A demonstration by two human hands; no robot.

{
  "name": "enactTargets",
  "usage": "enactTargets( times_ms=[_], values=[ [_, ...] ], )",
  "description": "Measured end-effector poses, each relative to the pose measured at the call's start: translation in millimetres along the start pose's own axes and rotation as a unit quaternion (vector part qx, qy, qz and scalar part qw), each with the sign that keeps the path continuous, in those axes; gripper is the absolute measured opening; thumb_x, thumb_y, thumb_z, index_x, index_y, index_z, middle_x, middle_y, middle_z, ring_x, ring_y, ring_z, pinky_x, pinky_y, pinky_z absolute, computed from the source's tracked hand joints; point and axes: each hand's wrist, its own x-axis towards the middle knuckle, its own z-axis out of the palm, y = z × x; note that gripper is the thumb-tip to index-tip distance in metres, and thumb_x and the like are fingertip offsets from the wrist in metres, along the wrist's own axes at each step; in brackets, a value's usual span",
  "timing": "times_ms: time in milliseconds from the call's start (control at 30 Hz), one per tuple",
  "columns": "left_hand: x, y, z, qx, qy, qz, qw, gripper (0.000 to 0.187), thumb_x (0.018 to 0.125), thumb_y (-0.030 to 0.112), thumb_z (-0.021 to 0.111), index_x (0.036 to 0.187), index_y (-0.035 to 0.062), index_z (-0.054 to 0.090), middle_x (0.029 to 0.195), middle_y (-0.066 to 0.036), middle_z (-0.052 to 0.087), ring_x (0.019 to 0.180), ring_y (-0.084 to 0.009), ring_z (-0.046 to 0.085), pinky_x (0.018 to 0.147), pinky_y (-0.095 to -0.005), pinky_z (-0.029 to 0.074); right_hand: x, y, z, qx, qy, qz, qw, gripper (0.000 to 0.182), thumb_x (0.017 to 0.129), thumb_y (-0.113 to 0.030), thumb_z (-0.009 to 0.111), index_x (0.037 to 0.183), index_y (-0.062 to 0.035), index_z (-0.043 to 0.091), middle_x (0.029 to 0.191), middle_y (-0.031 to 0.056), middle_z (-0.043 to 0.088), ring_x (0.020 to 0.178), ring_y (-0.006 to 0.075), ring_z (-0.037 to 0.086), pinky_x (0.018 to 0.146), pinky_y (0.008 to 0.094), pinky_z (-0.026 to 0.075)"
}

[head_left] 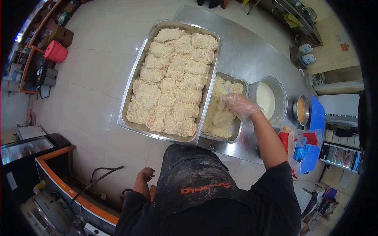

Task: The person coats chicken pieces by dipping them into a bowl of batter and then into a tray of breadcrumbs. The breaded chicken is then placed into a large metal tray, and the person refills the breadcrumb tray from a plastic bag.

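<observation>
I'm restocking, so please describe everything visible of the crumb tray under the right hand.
The crumb tray is a rectangular, metal-looking pan with rounded corners, holding pale, coarse crumbs. It lies on the steel-looking table between the larger tray, which hides its left edge, and the round pot. The gloved right hand, slightly blurred, reaches into it.

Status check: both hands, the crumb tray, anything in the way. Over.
Right hand gloved, at the crumbs, grip unclear. Left hand low, off the table. Crumb tray tight beside large tray of coated pieces; nothing seen blocking right hand.
</observation>
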Motion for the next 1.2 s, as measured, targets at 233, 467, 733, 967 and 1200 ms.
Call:
enactTargets(
  times_ms=[233,467,733,967,1200],
  values=[
    [-7.2,11.6,-13.0,-0.010,-0.003,0.077,0.997,0.044,0.092,0.015,0.045,0.135,0.0109,0.052,0.079,-0.007,0.056,0.049,-0.0131,0.037,0.043,-0.0300,0.032,40.5,-37.1,13.9,-0.356,0.108,-0.050,0.927,0.068,0.077,-0.029,0.071,0.131,0.0067,0.049,0.126,0.0268,0.057,0.132,0.0390,0.040,0.110,0.0399,0.038],
    [2.8,-37.3,-8.9,-0.050,0.008,0.003,0.999,0.037,0.094,0.018,0.046,0.129,0.0104,0.056,0.076,-0.006,0.056,0.048,-0.0131,0.038,0.043,-0.0299,0.032,77.1,1.4,9.0,-0.277,0.124,-0.073,0.950,0.053,0.070,-0.016,0.068,0.121,-0.0021,0.062,0.110,0.0220,0.067,0.102,0.0364,0.065,0.091,0.0406,0.051],
    [-31.6,-16.0,19.2,0.039,-0.014,-0.010,0.999,0.040,0.090,0.010,0.050,0.129,0.0111,0.056,0.071,-0.004,0.054,0.049,-0.0125,0.039,0.044,-0.0297,0.032,2.7,-11.0,-30.8,-0.317,0.035,-0.051,0.946,0.077,0.068,-0.027,0.073,0.137,-0.0023,0.047,0.117,0.0210,0.064,0.110,0.0328,0.061,0.097,0.0372,0.047],
    [2.3,-12.4,-10.3,-0.043,-0.024,0.093,0.994,0.052,0.084,0.004,0.050,0.136,0.0105,0.052,0.078,-0.005,0.055,0.050,-0.0121,0.037,0.044,-0.0283,0.032,18.7,8.2,-3.9,-0.451,0.001,-0.003,0.892,0.077,0.067,-0.016,0.078,0.136,-0.0044,0.045,0.128,0.0204,0.058,0.117,0.0351,0.059,0.093,0.0416,0.050],
    [-5.7,-18.3,-20.5,-0.048,0.003,0.056,0.997,0.035,0.091,0.012,0.052,0.126,0.0102,0.056,0.072,-0.003,0.051,0.049,-0.0115,0.037,0.045,-0.0292,0.032,10.7,25.8,4.4,-0.190,-0.001,-0.020,0.982,0.053,0.076,-0.017,0.071,0.121,-0.0015,0.050,0.119,0.0228,0.059,0.109,0.0369,0.060,0.090,0.0429,0.051]
  ],
)
